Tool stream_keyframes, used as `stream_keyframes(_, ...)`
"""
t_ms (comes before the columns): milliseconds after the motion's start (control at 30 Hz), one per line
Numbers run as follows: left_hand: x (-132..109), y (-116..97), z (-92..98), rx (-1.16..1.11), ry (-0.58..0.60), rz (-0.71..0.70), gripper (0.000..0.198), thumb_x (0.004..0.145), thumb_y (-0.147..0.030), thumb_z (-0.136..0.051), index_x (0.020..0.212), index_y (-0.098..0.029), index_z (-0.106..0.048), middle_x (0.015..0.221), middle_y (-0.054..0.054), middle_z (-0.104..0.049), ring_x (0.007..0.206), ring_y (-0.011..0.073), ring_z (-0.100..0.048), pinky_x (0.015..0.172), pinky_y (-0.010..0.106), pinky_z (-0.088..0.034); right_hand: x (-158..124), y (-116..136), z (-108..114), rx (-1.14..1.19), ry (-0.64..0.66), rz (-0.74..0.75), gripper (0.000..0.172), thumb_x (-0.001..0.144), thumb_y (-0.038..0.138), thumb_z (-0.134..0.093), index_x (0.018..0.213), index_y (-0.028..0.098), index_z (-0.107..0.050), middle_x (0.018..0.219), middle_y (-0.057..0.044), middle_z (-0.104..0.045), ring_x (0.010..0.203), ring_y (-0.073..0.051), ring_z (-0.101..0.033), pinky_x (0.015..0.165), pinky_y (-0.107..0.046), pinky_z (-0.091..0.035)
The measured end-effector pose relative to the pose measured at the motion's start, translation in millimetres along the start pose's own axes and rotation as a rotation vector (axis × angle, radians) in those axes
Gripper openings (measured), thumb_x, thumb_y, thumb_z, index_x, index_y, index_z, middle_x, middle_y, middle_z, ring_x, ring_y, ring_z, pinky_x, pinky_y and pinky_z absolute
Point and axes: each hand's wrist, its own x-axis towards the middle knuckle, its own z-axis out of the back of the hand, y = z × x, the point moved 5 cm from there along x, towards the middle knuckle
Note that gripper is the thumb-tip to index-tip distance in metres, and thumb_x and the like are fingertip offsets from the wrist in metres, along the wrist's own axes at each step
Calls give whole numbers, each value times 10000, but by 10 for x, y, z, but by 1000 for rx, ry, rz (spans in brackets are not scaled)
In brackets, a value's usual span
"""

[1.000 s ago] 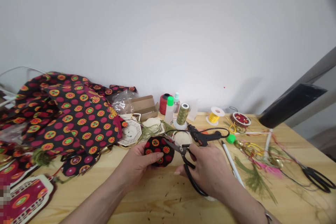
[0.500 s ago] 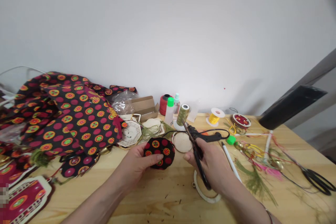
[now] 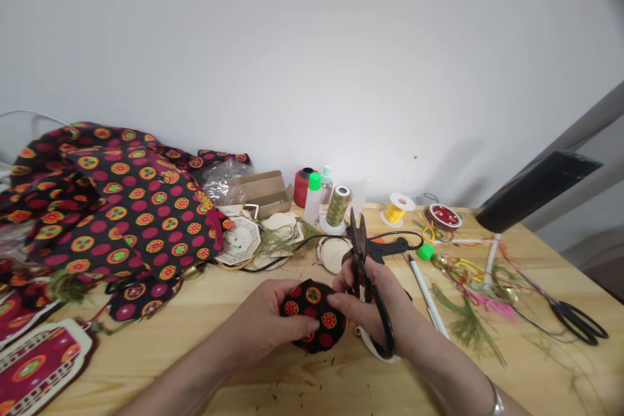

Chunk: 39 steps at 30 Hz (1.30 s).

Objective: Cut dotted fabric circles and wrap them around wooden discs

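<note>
A round disc covered in black flowered fabric (image 3: pixel 312 296) is pinched in my left hand (image 3: pixel 273 318), its thumb lying across the front. My right hand (image 3: pixel 377 302) grips a pair of black-handled scissors (image 3: pixel 359 244), blades pointing up and slightly parted. The right thumb and fingers come up to the disc's right edge; whether they press on it I cannot make out. Partly hidden under the right hand lies a pale ring (image 3: pixel 377 348). Dark fabric snippets (image 3: pixel 302 393) are scattered on the wooden table (image 3: pixel 234 377) below the disc.
Flowered cloth (image 3: pixel 136 208) is heaped at the left. Along the wall stand a cardboard box (image 3: pixel 266 192), a green-capped bottle (image 3: pixel 313 198), an olive thread spool (image 3: pixel 338 208) and a yellow spool (image 3: pixel 397 210). A glue gun (image 3: pixel 390 247), a white pen (image 3: pixel 429 296) and other scissors (image 3: pixel 578 322) lie rightward.
The fabric disc has moved down and to the right in my left hand. My right hand has come closer to it, and the scissors have turned more upright.
</note>
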Motion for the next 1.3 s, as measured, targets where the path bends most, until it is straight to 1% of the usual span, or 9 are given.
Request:
stream_keyframes(200, -49, -133, 111, 28, -237, -118, 192, 632, -331, -798, 713, -168, -736, 660, 14, -710, 585, 118, -590, 553, 190, -433, -18, -23, -14, -115, 10, 44, 237, 731, 241, -649, 736, 206, -415, 702, 19, -543, 589, -99, -444, 513, -202, -377)
stream_keyframes(300, -57, -135, 155, 60, -314, -142, 228, 637, -375, -790, 641, -157, -723, 577, 2, -667, 531, 101, -532, 517, 185, -389, -25, -73, -33, -155, 35, 57, 201, 754, 241, -630, 749, 207, -432, 703, 22, -544, 584, -98, -454, 515, -201, -376)
stream_keyframes(533, -34, -62, 188, -104, -342, -97, 413, 772, -547, -616, 747, -156, -749, 721, 63, -746, 665, 177, -637, 600, 236, -461, 10, -67, -13, -4, -11, 49, 267, 723, 247, -662, 743, 209, -398, 705, 27, -533, 604, -108, -460, 556, -226, -393)
stream_keyframes(733, -5, -75, 184, -124, -302, -115, 294, 619, -364, -818, 847, -185, -769, 757, 34, -765, 627, 137, -640, 591, 202, -469, 44, -39, 58, 17, -110, 69, 284, 716, 300, -675, 738, 206, -408, 686, 35, -493, 615, -112, -442, 573, -238, -393)
stream_keyframes(833, -11, -68, 177, -128, -313, -113, 251, 711, -399, -745, 795, -164, -769, 713, 47, -757, 603, 141, -638, 568, 206, -470, 47, -44, 48, -2, -101, 84, 285, 722, 304, -677, 735, 207, -410, 687, 36, -497, 614, -111, -437, 572, -236, -393)
stream_keyframes(967, -1, -79, 146, -275, -248, -140, 417, 808, -525, -592, 893, -155, -766, 838, 96, -763, 737, 193, -681, 690, 272, -526, 69, -62, 58, 96, -139, 65, 350, 702, 372, -704, 715, 210, -395, 675, 39, -482, 603, -109, -439, 559, -239, -394)
stream_keyframes(1100, 17, -62, 64, -312, -122, -130, 361, 679, -293, -787, 1020, -187, -734, 953, 100, -756, 803, 203, -691, 752, 299, -535, 89, -79, 93, 132, -225, 66, 416, 671, 433, -732, 695, 213, -380, 663, 33, -493, 594, -116, -455, 550, -249, -403)
stream_keyframes(1167, 14, -16, 45, -285, -142, -83, 366, 639, -220, -813, 995, -179, -737, 932, 101, -759, 792, 199, -691, 732, 293, -538, 87, -97, 90, 134, -246, 67, 415, 667, 432, -735, 700, 213, -385, 663, 32, -496, 594, -118, -459, 551, -251, -405)
stream_keyframes(1300, -3, 36, 26, -202, -202, -37, 304, 643, -245, -807, 922, -141, -746, 850, 111, -763, 697, 175, -672, 638, 264, -535, 69, -131, 56, 181, -253, 92, 385, 685, 396, -732, 714, 212, -395, 683, 37, -490, 616, -115, -458, 567, -244, -399)
